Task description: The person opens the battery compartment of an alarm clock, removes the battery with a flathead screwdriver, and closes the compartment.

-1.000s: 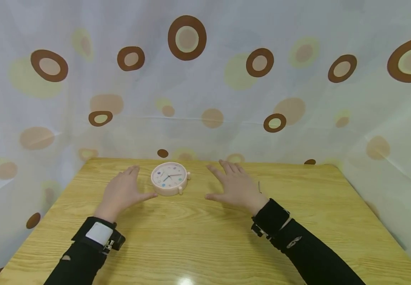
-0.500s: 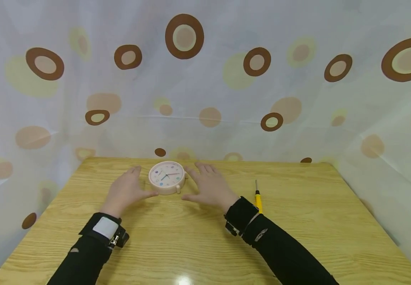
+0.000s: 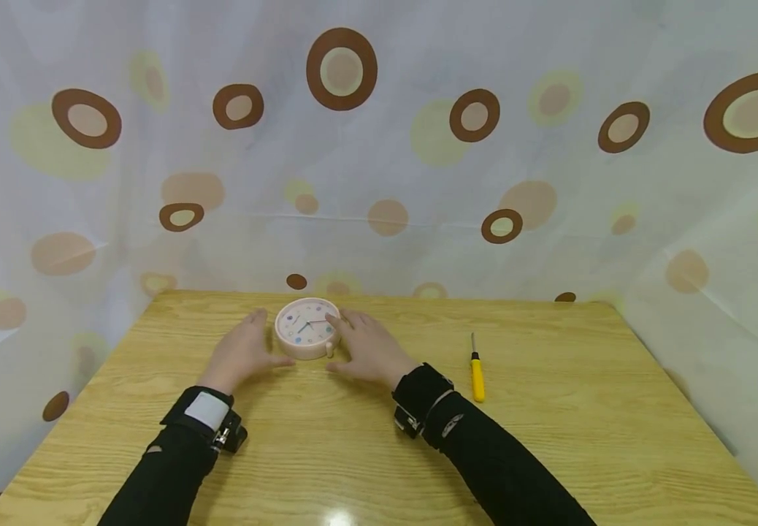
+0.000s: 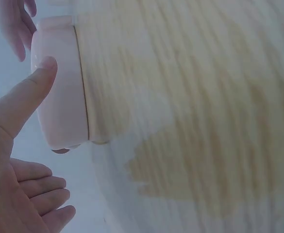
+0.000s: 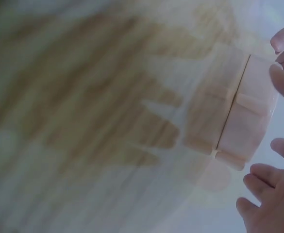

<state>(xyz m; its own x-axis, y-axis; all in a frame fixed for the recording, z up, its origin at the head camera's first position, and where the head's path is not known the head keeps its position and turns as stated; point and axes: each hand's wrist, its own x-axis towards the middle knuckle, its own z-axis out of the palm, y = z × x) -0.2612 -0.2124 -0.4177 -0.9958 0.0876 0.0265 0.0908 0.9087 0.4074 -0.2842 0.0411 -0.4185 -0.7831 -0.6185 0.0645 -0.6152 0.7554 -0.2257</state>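
A round pale pink alarm clock lies face up near the far edge of the wooden table, its small feet pointing to the right and front. My left hand is at its left side, thumb reaching along the near edge and fingers beyond. On the other side is my right hand, fingers spread, one fingertip overlapping the dial. The left wrist view has the thumb over the clock's side wall, with the other fingers apart from it. In the right wrist view, the clock sits beside loosely spread fingers.
A screwdriver with a yellow handle lies on the table right of the right hand, its tip pointing away. A pale curtain with brown and beige circles hangs behind the table and along both sides.
My right hand has moved left to the clock's right side, uncovering the screwdriver. My left hand has shifted slightly right, nearer the clock. The clock stays in about the same place.
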